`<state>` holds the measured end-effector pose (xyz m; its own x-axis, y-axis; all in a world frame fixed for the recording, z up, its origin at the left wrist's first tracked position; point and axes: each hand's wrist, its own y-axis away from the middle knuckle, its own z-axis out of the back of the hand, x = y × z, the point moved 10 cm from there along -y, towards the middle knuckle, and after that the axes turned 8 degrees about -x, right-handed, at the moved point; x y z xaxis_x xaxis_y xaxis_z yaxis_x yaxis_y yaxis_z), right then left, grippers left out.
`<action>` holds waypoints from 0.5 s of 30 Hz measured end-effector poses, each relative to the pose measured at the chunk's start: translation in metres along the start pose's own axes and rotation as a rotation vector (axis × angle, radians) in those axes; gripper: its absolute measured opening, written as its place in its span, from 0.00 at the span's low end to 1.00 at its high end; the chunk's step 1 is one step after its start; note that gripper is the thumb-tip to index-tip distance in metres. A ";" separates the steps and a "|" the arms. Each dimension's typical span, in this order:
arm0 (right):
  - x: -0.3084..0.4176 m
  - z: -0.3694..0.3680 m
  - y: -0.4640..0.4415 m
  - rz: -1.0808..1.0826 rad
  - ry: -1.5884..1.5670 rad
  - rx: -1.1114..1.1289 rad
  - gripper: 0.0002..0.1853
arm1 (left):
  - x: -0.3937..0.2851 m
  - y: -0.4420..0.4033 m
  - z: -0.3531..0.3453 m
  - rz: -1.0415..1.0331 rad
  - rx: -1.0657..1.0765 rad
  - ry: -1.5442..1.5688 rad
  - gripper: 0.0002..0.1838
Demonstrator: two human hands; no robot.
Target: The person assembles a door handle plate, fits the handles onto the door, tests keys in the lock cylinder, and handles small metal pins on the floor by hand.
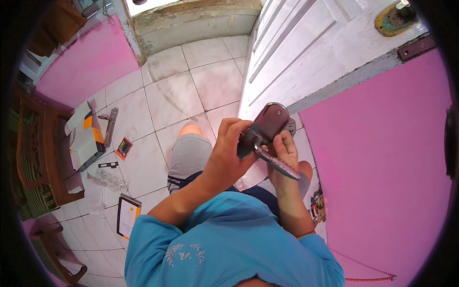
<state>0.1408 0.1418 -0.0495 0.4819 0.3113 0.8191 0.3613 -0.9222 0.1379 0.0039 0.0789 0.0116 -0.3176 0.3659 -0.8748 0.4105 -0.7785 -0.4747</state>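
Note:
In front of my chest I hold a dark, shiny door handle [271,119], made of a long rounded backplate with a lever. The backplate's screw-holed end tilts up and away from me, while the lever [279,167] points down to the right. My left hand [228,153] is closed around the plate's left side, its fingers curled over the edge. My right hand [285,150] grips the right side near the lever's base, its fingers partly hidden behind the metal. A second door handle [111,126] lies on the tiled floor to the left.
A white door [306,43] with a worn brass fitting [394,21] stands ahead right. On the left floor are an opened box [88,143], a small packet [124,148], a black strike plate [108,165] and a box lid [128,217]. Tools [317,206] lie by the pink wall [377,158].

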 end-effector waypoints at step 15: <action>0.039 -0.012 -0.003 0.267 0.674 0.019 0.15 | -0.027 -0.016 0.004 -0.444 0.257 -0.282 0.17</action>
<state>0.1486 0.1543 -0.0111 -0.0395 -0.1387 0.9895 0.3165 -0.9411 -0.1192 0.0026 0.0799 0.0430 -0.6415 0.5628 -0.5213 -0.0234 -0.6935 -0.7200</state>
